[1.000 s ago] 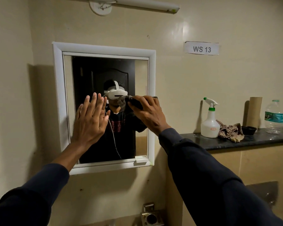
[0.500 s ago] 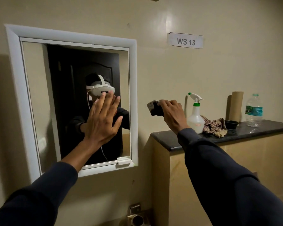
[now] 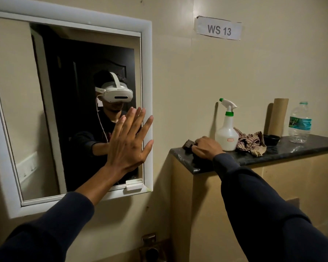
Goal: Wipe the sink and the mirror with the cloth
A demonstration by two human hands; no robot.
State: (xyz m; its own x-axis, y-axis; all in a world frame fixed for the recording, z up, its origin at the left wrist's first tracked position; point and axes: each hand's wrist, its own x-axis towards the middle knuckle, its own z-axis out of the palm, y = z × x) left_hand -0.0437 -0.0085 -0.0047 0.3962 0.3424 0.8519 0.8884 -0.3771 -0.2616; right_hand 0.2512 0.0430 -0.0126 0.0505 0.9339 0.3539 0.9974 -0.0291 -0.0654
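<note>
A white-framed mirror [image 3: 17,114] hangs on the beige wall at the left. My left hand [image 3: 130,142] is raised flat in front of its lower right corner, fingers spread, holding nothing. My right hand [image 3: 206,148] rests palm down on a dark cloth [image 3: 188,144] at the left end of the black counter [image 3: 292,150], fingers closed over it. Only one end of the cloth shows beyond my fingers. The sink is out of view.
On the counter stand a white spray bottle [image 3: 226,135] with a green collar, a striped rag [image 3: 251,141], a small black bowl [image 3: 271,139], a cardboard tube [image 3: 278,116] and a water bottle [image 3: 299,122]. A metal fitting [image 3: 151,248] sits on the wall below.
My right hand carried the dark cloth from the mirror rightwards and down onto the counter's left end. My left hand stayed raised and flat, drifting towards the mirror's right edge as the view shifted.
</note>
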